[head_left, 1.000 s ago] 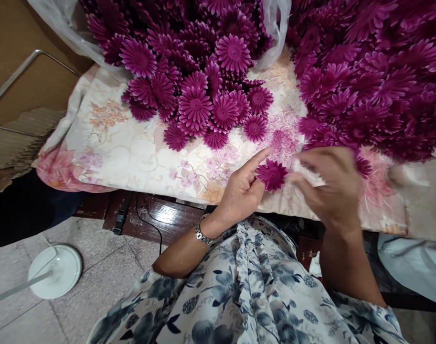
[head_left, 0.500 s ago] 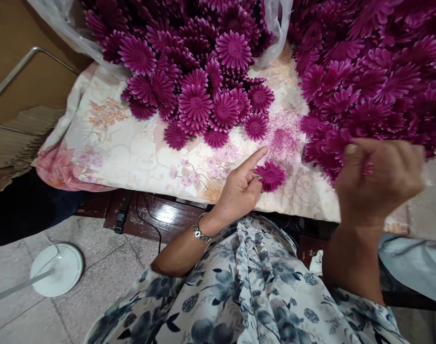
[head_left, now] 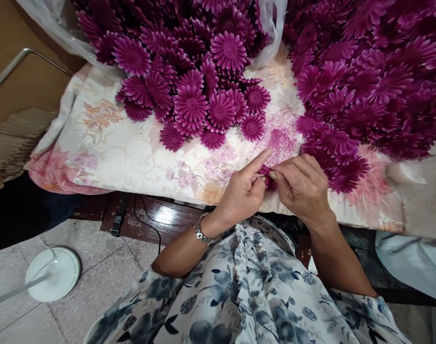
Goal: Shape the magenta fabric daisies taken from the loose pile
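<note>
My left hand (head_left: 243, 192) pinches a magenta artificial flower head (head_left: 271, 184) between thumb and fingers, its index finger stretched out above. From the other side my right hand (head_left: 302, 185) meets it, with thumb and fingertips closed at the same flower. The two hands cover most of its petals. Whether the right fingers hold a second piece is hidden. Beyond my left hand spreads a heap of magenta flower heads (head_left: 191, 107). A second heap (head_left: 364, 91) lies to the right, past my right hand.
A floral cloth (head_left: 132, 162) covers the table, with pink dust (head_left: 280, 138) on it between the heaps. Clear plastic (head_left: 271, 36) borders the left heap. A white round base (head_left: 53, 274) stands on the floor at left, and a cardboard box (head_left: 35, 28) is at upper left.
My right hand has come left from the right heap to the flower in my left hand. The left hand has stayed nearly in place, still pinching it.
</note>
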`<state>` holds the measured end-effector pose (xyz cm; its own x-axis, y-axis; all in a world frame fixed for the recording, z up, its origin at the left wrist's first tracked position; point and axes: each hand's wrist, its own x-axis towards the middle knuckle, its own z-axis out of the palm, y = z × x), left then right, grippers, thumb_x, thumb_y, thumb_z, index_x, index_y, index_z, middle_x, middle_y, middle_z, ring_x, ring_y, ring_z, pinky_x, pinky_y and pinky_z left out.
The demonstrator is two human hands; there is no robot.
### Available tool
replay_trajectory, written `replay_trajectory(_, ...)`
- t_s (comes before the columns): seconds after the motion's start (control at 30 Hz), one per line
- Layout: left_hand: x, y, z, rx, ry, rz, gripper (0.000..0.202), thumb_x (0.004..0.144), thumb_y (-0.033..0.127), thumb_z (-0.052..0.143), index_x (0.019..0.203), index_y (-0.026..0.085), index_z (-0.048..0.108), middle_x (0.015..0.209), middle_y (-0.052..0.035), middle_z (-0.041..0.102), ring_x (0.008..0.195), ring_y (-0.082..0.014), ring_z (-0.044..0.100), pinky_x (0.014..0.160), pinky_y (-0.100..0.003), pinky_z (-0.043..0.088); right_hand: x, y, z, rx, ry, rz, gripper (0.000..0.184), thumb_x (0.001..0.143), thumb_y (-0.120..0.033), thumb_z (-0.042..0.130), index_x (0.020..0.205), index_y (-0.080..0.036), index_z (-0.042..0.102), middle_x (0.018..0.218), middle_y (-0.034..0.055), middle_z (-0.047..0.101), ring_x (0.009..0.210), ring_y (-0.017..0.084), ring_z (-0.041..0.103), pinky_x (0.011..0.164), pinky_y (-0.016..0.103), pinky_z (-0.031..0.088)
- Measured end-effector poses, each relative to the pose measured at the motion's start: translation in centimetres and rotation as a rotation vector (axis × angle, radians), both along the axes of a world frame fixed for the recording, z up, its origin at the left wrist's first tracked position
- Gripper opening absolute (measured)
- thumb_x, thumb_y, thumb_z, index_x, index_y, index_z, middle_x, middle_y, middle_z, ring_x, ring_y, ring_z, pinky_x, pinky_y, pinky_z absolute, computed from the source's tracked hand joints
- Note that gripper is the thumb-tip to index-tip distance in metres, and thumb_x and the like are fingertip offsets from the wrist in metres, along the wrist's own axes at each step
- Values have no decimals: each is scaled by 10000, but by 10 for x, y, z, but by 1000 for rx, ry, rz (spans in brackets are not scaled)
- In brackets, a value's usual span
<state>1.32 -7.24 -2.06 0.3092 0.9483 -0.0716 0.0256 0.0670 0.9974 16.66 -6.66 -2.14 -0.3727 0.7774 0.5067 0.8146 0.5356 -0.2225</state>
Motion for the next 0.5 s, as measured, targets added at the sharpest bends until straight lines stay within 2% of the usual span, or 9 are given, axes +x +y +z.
replay_trajectory(0.1,-1,-3,1,-33,-44,-17,616,801,90,436,1404,209,395,523,67,367,467,-66,237,435,-207,266,5,0,4,48,-22,-86,123,869,-216,513,754,-201,556,680,30,612,691,166,534,674,330,396)
replay_trajectory(0.2,-3,-3,2,-68,-75,-4,613,814,114,465,1410,225,380,577,47,470,476,-62,303,450,-200,302,8,1,12,7,93,-11,148,873,-202,501,741,-200,567,647,14,600,645,143,534,654,304,415)
replay_trajectory(0.27,-3,-2,1,-77,-89,34,587,814,125,486,1389,219,411,625,31,538,488,-60,368,474,-195,346,10,0,15,-84,216,-10,123,881,-227,498,847,-186,610,707,24,630,684,141,571,663,291,439)
replay_trajectory(0.37,-1,0,-1,-43,-114,93,521,817,149,513,1335,194,470,745,-4,630,584,-79,508,576,-205,441,8,-4,13,-296,403,-42,194,848,-311,572,976,-176,629,818,39,663,743,146,604,667,280,461)
replay_trajectory(0.43,1,0,-3,-8,-113,97,510,822,161,517,1329,186,469,823,-22,664,676,-99,572,657,-220,480,5,-7,10,-387,531,-48,172,816,-326,619,916,-188,637,786,15,653,693,129,590,635,267,456)
replay_trajectory(0.5,2,-1,-4,3,-108,75,527,818,151,512,1341,184,451,902,-34,679,730,-106,602,701,-229,496,3,-8,6,-400,626,-65,114,800,-298,637,839,-192,623,740,-8,626,664,113,567,622,256,445)
